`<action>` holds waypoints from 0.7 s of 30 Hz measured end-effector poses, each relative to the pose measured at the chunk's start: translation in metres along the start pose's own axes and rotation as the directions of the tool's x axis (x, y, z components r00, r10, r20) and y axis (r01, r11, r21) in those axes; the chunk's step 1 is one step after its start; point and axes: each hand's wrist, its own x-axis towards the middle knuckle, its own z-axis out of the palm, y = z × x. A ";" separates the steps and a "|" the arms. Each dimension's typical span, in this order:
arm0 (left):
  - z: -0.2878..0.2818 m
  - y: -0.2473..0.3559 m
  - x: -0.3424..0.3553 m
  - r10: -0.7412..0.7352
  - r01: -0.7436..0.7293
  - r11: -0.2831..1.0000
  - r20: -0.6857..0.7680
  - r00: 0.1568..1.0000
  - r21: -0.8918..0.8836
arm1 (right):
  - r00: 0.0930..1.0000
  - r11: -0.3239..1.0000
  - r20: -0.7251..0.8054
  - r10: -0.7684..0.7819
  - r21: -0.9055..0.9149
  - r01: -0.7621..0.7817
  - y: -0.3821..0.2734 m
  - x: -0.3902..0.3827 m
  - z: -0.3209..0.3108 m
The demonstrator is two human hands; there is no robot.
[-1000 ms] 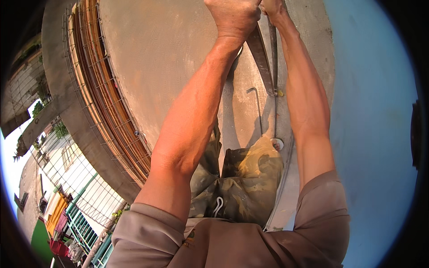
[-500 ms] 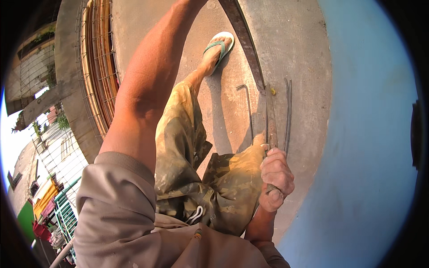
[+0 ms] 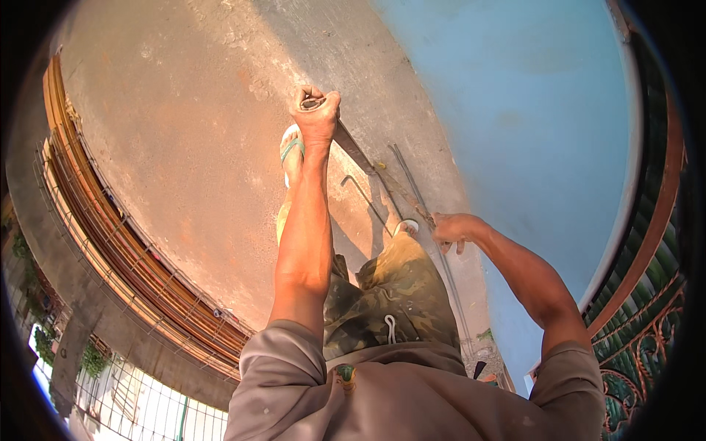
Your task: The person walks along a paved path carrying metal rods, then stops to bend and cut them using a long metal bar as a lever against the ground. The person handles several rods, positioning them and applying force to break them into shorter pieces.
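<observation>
My left hand (image 3: 316,116), high in the middle, grips the top end of a long dark flat steel bar (image 3: 353,149), which slants down to a hinge-like joint with a small yellow piece near it. My right hand (image 3: 454,231) is at the end of a narrower rusty bar (image 3: 403,187) running from that joint, its thumb and forefinger on it, other fingers hanging bent. A thin hooked rod (image 3: 360,195) lies left of the joint; longer thin rods (image 3: 408,169) lie to its right. My sandaled feet (image 3: 290,151) stand near the tool.
Long timber or rusty lengths (image 3: 132,235) with wire mesh lie along the left. A blue wall or surface (image 3: 529,125) borders the concrete ground (image 3: 184,125) on the right, with a dark green and brown ornate metal gate (image 3: 636,345) beyond. Plants (image 3: 92,356) show at lower left.
My view has turned and widened. The right hand, earlier high, then low in a fist on the rusty bar, now reaches out to the right at its end. The left hand stays on the dark bar.
</observation>
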 end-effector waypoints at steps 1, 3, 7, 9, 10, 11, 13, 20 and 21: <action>-0.002 0.003 -0.001 -0.052 0.053 0.998 -0.016 0.999 0.024 | 0.996 0.996 0.026 0.089 -0.020 -0.088 -0.012 0.005 0.001; -0.002 0.007 -0.004 -0.019 0.018 0.996 0.004 1.000 0.089 | 0.986 0.984 -0.025 0.163 -0.071 -0.164 -0.019 0.017 0.009; 0.004 0.001 -0.009 0.002 0.000 0.992 -0.019 1.000 0.128 | 0.942 0.991 -0.333 0.044 -0.107 -0.084 0.005 0.050 0.030; 0.005 -0.005 -0.013 0.064 -0.055 0.976 -0.038 0.997 0.212 | 0.947 0.992 -0.322 -0.014 -0.125 -0.028 0.018 0.067 0.035; 0.004 -0.007 -0.014 0.042 -0.034 0.983 -0.041 0.998 0.179 | 0.968 0.988 -0.248 -0.040 -0.153 0.001 0.022 0.074 0.035; 0.002 -0.008 -0.016 0.017 -0.011 0.989 -0.037 0.999 0.148 | 0.972 0.981 -0.223 -0.070 -0.195 0.026 0.025 0.077 0.039; -0.006 -0.008 -0.018 -0.001 0.006 0.989 -0.036 0.999 0.145 | 0.968 0.999 -0.248 0.036 0.029 -0.029 0.025 0.081 0.047; -0.036 0.004 -0.038 0.133 -0.141 0.985 0.084 0.988 0.096 | 0.875 0.997 -0.479 0.070 0.026 -0.066 0.023 0.069 0.097; -0.034 0.005 -0.041 0.130 -0.140 0.984 0.091 0.987 0.108 | 0.883 0.994 -0.457 0.108 0.047 -0.097 0.026 0.067 0.096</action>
